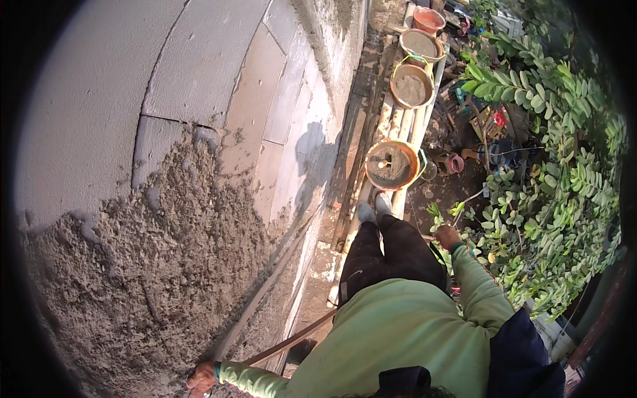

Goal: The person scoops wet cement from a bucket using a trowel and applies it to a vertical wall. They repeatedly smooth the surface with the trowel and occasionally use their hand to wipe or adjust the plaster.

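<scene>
My left hand point(201, 379) is low at the wall point(166, 265), its fingers curled. A small bright bit shows at its lower edge, and what it grips is cut off by the frame. Rough grey mortar coats the wall around it, below bare pale blocks point(206, 60). Out at my right side, my right hand point(448, 237) hangs near green leaves with its fingers curled in. Whatever it may hold is hidden. Ahead of my feet stands a bucket of mortar point(401, 174) with a small tool handle point(383, 164) sticking up from the mix.
I stand on a walkway of bamboo poles point(398, 123) along the wall. Farther along it are two more mortar buckets point(411, 86) point(422, 45) and a red bucket point(429, 20). Leafy branches point(544, 179) crowd the right. Clutter lies below. A wooden bar point(292, 341) slants by my left arm.
</scene>
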`<state>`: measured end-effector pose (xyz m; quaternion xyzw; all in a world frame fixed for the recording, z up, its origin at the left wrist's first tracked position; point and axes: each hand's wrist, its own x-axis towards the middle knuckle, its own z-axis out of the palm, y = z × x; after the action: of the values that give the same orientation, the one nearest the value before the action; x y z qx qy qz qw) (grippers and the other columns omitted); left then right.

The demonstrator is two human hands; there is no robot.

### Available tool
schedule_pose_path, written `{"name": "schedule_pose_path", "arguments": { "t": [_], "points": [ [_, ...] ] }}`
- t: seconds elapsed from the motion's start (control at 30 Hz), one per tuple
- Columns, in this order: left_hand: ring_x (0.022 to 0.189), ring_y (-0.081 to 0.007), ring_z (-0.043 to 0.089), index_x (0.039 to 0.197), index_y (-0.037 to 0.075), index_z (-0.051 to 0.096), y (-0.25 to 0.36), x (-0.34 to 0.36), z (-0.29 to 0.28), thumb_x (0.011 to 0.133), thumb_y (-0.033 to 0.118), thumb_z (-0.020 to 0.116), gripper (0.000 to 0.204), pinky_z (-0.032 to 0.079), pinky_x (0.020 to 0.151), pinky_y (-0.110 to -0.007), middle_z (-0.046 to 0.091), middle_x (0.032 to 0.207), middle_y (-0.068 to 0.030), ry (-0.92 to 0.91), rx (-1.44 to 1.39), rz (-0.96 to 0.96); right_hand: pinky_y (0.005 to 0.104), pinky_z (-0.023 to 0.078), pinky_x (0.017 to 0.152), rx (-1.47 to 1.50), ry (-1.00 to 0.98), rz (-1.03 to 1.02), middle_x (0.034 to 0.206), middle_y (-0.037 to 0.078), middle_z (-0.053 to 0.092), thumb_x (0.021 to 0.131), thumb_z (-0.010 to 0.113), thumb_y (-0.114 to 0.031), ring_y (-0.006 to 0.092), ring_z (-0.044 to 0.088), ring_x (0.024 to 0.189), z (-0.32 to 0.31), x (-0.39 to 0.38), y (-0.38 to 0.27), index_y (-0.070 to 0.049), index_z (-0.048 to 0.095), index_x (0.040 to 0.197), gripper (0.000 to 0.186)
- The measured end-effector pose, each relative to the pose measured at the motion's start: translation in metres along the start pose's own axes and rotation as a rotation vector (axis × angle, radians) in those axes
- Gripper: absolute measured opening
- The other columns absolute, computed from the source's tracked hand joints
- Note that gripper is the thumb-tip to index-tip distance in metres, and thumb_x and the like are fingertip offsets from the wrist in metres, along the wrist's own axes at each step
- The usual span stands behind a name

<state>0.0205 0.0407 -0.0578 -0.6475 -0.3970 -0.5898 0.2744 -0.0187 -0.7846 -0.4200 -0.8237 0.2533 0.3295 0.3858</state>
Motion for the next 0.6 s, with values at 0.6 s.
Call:
{"name": "schedule_pose_path", "arguments": {
  "t": [0.6],
  "points": [
    [0.157, -0.0381, 0.004, 0.161, -0.003, 0.013, -0.02, -0.037, 0.027, 0.108, 0.046, 0.036, 0.076, 0.006, 0.126, -0.05, 0.008, 0.168, -0.0245, -0.118, -0.255, -0.029, 0.0333, 0.055, 0.058, 0.376, 0.32, 0.286, 0.099, 0.012, 0.072, 0.094, 0.064, -0.023, 0.019, 0.065, 0.065, -0.075, -0.019, -0.013, 0.001, 0.062, 0.128, 0.041]
  ]
}}
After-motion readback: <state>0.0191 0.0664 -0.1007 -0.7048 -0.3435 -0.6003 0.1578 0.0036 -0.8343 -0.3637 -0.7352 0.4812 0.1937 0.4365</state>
